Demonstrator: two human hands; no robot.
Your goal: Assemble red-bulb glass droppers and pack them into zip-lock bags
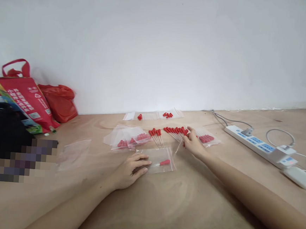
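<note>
In the middle of the table lies a clear zip bag [155, 169] with one red-bulbed glass dropper [164, 162] inside it. My left hand [134, 169] rests at the bag's left edge, fingers stretched and thumb apart. To the right, my right hand [191, 143] pinches a dropper [185, 132] by its red bulb, its thin stem slanting down to the left. Beside that hand a row of loose droppers [174, 130] lies with bulbs facing away. A smaller group of loose droppers [155, 132] lies left of the row.
Filled bags of droppers [130, 137] overlap at left, and another filled bag [206, 138] lies at right. More bags [152, 117] lie by the wall. A flat bag [74, 154], a red tote [24, 101] and a black item [3, 134] are left; a power strip [259, 145] with cables is right.
</note>
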